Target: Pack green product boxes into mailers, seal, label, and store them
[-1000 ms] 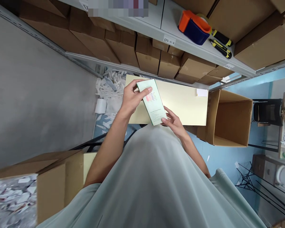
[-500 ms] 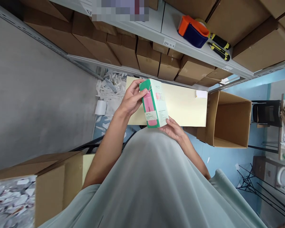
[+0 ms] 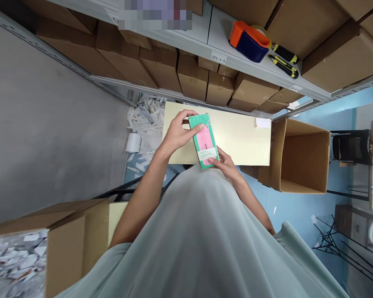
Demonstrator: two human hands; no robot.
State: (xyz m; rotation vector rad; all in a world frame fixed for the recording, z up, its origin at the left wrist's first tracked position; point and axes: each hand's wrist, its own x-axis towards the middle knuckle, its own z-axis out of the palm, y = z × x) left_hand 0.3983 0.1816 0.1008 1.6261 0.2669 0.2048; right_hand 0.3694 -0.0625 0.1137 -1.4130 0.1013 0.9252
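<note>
A green box [image 3: 206,142] with a pink bottle printed on its front is held between both hands, above the near part of a pale yellow tabletop [image 3: 242,142]. My left hand [image 3: 182,130] grips its upper left, the thumb lying across the front and the fingers behind the top edge. At the lower right corner my right hand [image 3: 225,162] holds it, thumb on the front face and the other fingers partly hidden behind. The printed front faces me, the box slightly tilted.
A large open carton [image 3: 304,157] stands right of the table; another carton [image 3: 65,248] with paper scraps is at lower left. Overhead, a shelf carries brown boxes, an orange and blue tape dispenser [image 3: 250,41] and utility knives [image 3: 284,66]. A small white card [image 3: 262,123] lies on the tabletop.
The box has turned so its front faces me and the white side panel no longer shows. Both hands turned with it; my right thumb now rests on the front face.
</note>
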